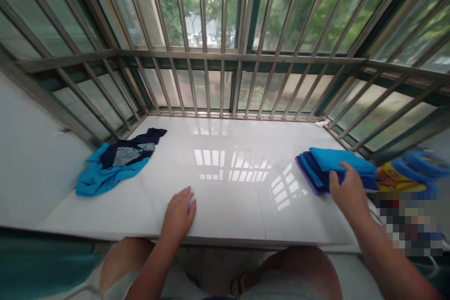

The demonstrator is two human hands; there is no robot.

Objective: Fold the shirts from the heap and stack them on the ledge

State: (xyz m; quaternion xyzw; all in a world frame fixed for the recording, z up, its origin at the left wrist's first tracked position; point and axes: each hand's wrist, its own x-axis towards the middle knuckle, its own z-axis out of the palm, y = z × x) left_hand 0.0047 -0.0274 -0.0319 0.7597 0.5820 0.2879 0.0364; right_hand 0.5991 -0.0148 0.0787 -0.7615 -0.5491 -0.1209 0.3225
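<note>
My left hand (178,211) lies flat on the white sill (228,206) near its front edge, holding nothing. At the right, my right hand (348,190) is at the front of a stack of folded cloths (337,161). Its thumb and forefinger are apart, and the other fingers are hard to make out. The stack has a bright blue folded cloth on top and darker blue and purple layers below. On the far left is a crumpled heap of clothes (116,178), bright blue with a dark navy patterned piece on top.
Metal bars (225,58) and window panes surround the sill on three sides. Blue-lidded containers with a yellow label (404,176) stand right of the stack, beside a blurred-out patch. A small white scrap (321,123) lies in the back right corner. My knees are below the front edge.
</note>
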